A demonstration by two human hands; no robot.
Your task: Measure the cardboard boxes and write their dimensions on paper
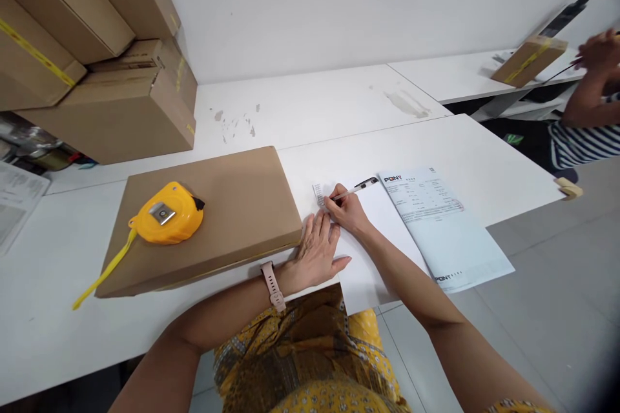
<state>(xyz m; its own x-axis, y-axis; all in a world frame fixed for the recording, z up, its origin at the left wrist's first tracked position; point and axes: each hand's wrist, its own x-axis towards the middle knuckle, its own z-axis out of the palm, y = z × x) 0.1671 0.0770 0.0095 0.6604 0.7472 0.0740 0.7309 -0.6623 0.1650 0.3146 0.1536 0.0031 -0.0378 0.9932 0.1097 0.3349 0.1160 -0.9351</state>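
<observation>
My right hand (347, 208) is closed around a pen (361, 186), its tip down at the lower edge of a small printed slip (318, 192). Below the slip my left hand (318, 248) lies flat with the fingers stretched out, fingertips close to the pen tip. A blank white sheet (382, 232) extends under my right wrist. Overlapping its right side is a pale printed form (455, 232) headed PONY. To the left of my hands lies a flat cardboard box (247, 197), and on it rests a yellow tape measure (169, 214) with a yellow strap.
Cardboard boxes (130, 106) are stacked at the back left against the wall. Another person's arm (593, 84) shows at the far right, near a small taped box (530, 59). The white table (484, 168) ends at the right with a wooden piece (568, 188) at its corner.
</observation>
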